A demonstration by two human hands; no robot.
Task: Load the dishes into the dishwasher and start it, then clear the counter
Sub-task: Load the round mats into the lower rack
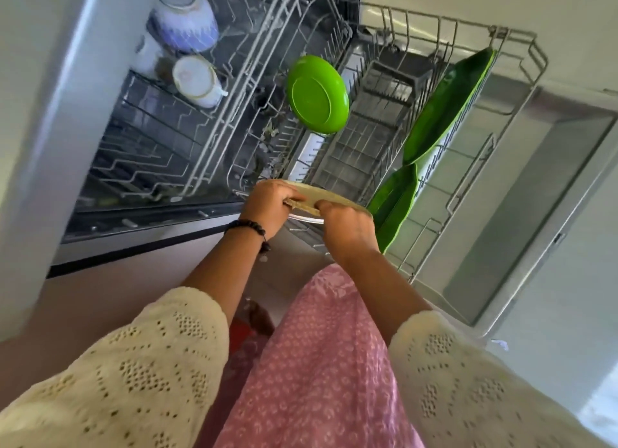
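Flanking green plate [317, 94], leaf platters [448, 109]

Both hands cover the near rim of the beige plate [329, 198]; left hand [267, 210] hides its left part, right hand [347, 228] its middle. A second pale edge shows beneath; whether separate plate, cannot tell. Fingertips tucked under, out of sight.

Lower leaf-shaped green dish [396, 203]: bottom end hidden behind right hand.

Blue-and-white bowl [184, 19] in upper rack [160, 136]: top cut by frame edge, pattern blurred.

Debris at the lower rack [468, 193] near left: too small to identify.

Dishwasher door [535, 193]: far corner runs off right edge.

Red object [242, 334] by the foot, mostly hidden by pink skirt [321, 364].
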